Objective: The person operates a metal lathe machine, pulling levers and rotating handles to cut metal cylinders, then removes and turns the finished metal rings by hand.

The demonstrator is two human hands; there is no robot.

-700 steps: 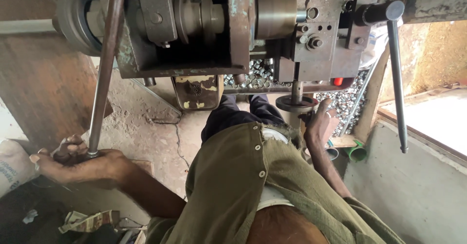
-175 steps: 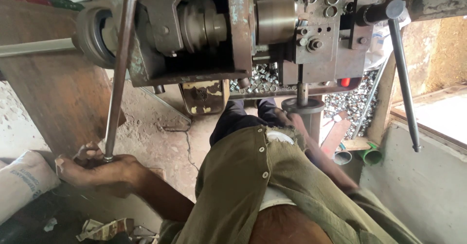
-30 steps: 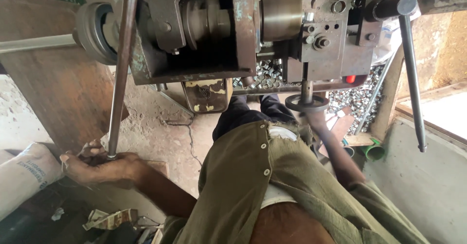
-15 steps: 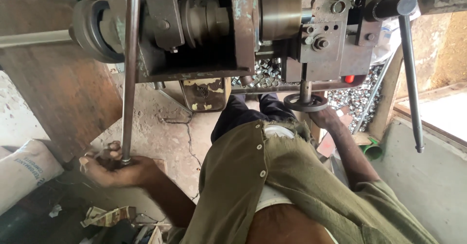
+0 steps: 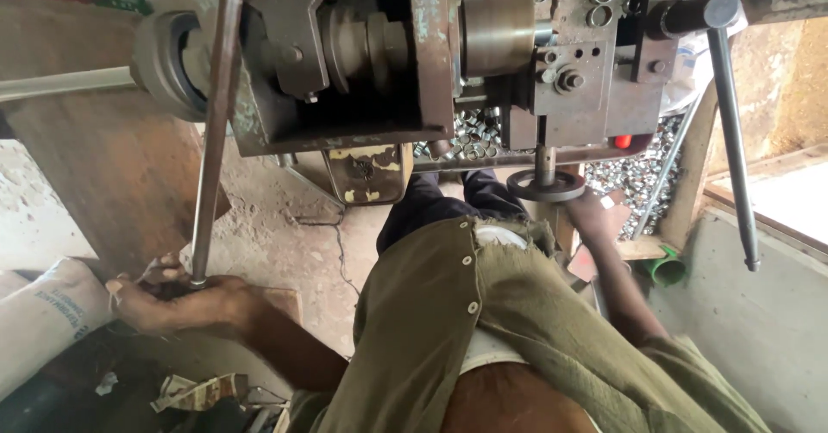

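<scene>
Left hand (image 5: 177,302) fingers curled shut around the lower end of the long steel lever rod (image 5: 211,140), near left. Right hand (image 5: 595,217) reaches under the small handwheel (image 5: 545,185); its grip cannot be told. Finished metal rings (image 5: 470,133) are heaped behind the machine, so work is judged midway.

Cracked concrete floor (image 5: 285,252). White sack (image 5: 47,321) lies at its left edge; paper scraps (image 5: 194,390) near the bottom; small metal rings (image 5: 630,174) heaped at far right.

Left hand (image 5: 177,299) grips long lever (image 5: 214,131); right hand (image 5: 591,217) beneath handwheel (image 5: 545,185).
</scene>
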